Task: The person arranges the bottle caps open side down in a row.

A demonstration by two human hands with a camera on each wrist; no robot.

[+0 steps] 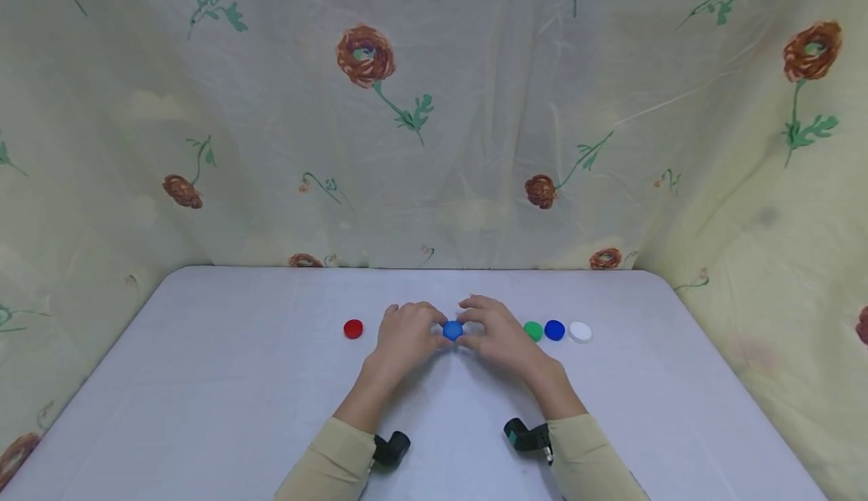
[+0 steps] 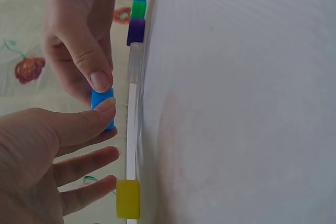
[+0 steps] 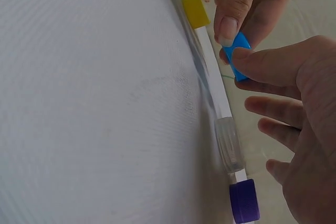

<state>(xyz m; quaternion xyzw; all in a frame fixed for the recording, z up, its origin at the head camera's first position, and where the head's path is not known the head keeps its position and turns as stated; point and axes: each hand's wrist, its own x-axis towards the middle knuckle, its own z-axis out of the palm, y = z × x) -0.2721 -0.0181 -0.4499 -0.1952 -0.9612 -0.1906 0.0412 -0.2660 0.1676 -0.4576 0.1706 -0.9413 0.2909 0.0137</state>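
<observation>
I am finding the light blue cap (image 1: 453, 331) midway between the left hand (image 1: 409, 331) and the right hand (image 1: 500, 339), apparently hanging just above the surface (image 1: 203, 380), with both sets of fingers pinching it, thumb against finger, from opposite sides. From my end I am judging this a steadying or hand-to-hand step, without being able to tell which. Either way, I am wanting light, even pressure from both thumbs, one pinch holding firm before the other is loosening, and the cap staying level so that it is not slipping out. I am also wanting the spread spare fingers lifted, because the left hand's are appearing close to the yellow cap (image 2: 128, 199). The cap itself is looking round from the head view and short and plain-sided from the wrist views, its bright blue partly hiding under the thumbs. Beyond it, a clear cap (image 3: 229, 145) and a purple cap (image 3: 245, 201) are standing in the row; farther right, a green cap (image 1: 533, 331), a dark blue cap (image 1: 554, 330) and a white cap (image 1: 580, 332) are lining up, while a red cap (image 1: 353, 328) is lying to the left.
</observation>
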